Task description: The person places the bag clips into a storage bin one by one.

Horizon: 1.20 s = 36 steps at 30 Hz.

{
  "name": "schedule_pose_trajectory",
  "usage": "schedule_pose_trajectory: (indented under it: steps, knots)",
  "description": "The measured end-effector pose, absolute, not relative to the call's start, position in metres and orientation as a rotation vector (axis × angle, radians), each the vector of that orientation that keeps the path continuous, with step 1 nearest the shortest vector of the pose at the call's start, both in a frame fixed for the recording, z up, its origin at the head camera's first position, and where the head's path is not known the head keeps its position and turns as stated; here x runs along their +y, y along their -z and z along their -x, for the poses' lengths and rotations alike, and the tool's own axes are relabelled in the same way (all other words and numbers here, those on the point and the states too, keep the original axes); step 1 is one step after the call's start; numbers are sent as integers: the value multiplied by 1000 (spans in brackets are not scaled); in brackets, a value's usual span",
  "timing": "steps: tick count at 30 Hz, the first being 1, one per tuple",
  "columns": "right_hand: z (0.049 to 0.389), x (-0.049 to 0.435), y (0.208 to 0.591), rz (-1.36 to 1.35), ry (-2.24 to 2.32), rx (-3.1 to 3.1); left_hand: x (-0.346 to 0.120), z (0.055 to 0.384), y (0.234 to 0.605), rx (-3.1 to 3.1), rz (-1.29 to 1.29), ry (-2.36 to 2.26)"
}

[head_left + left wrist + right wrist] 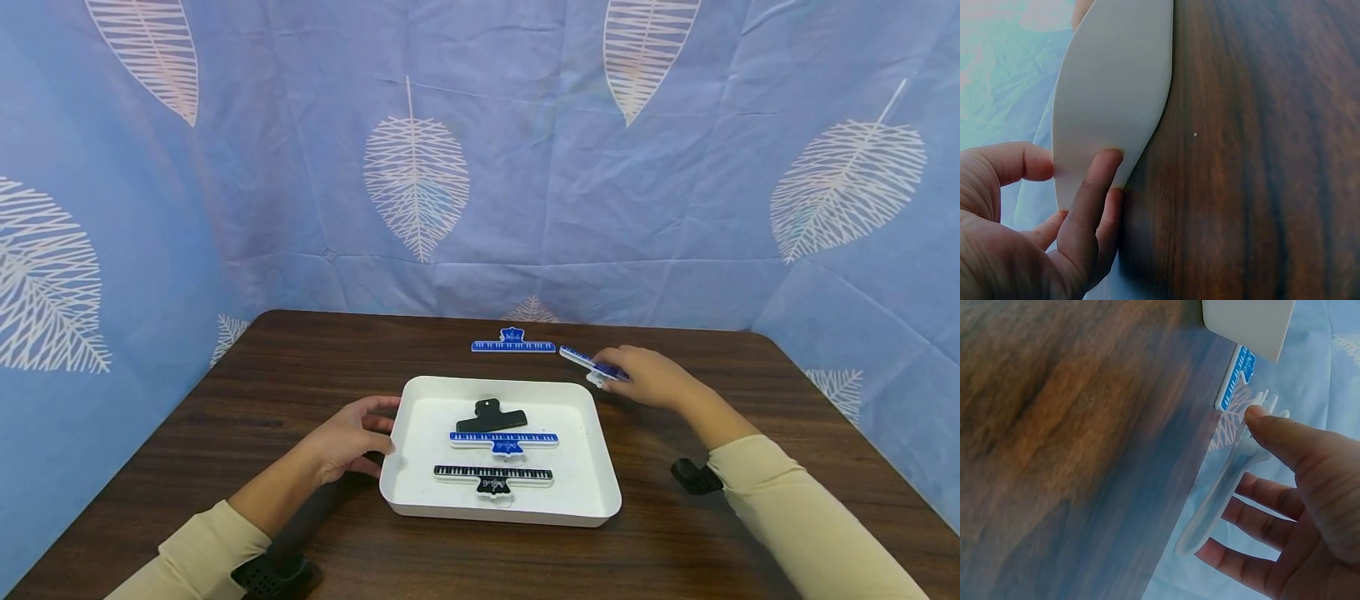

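Note:
My right hand pinches a blue-and-white clip with a piano-key pattern, right of the tray's far corner. In the right wrist view the thumb presses near the handle of this clip, and the other fingers lie along its far side. A second blue clip lies on the table just left of it. Fingertips of my left hand touch the left wall of a white tray from outside. Inside the tray are a plain black clip, a blue piano-key clip and a black piano-key clip.
The tray stands near the middle of a dark wooden table. A blue cloth with white leaf prints hangs behind the table and at both sides. Dark wrist-worn devices are on both forearms, close above the table.

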State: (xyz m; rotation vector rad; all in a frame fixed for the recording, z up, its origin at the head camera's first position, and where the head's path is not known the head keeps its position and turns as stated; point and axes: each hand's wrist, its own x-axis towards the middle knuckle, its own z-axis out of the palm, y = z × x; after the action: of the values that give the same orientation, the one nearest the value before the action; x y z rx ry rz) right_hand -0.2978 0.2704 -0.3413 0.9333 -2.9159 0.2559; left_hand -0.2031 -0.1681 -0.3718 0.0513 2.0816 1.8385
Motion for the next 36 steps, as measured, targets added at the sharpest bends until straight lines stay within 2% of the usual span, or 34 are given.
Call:
schedule_pose_trajectory:
  steps: [36]
  knots:
    - [261, 257, 307, -1064, -142, -2807, -166, 201, 369, 2091, -27, -1842]
